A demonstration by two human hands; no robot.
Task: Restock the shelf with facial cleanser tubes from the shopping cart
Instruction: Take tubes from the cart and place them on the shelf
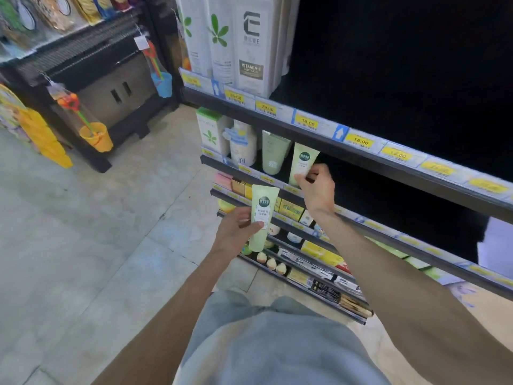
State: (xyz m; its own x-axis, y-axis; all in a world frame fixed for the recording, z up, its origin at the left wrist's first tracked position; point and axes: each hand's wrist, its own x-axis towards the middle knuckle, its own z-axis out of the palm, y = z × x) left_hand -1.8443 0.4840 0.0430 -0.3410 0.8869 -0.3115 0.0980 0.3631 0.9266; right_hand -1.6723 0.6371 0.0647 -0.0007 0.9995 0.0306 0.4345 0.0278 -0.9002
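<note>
Your right hand (pixel 316 187) pinches 1 green tube (pixel 303 162) standing at the shelf's (pixel 361 218) front edge, your left hand (pixel 236 229) grips another tube (pixel 262 218) below it (cart unseen), so a careless release could tip the standing one off the lip.

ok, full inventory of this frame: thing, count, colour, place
cleanser tube on shelf: 1, pale green, second shelf, pinched by right hand
cleanser tube in hand: 1, pale green, in front of lower shelves
grey-green tube: 1, second shelf, left of the shelved cleanser
white bottles: 3, top shelf
white-green box: 1, second shelf, far left
price tags: several, yellow, shelf edges
toy buckets: 2, orange and blue, hanging on left rack
left hand: holds a tube
right hand: at second shelf
</note>
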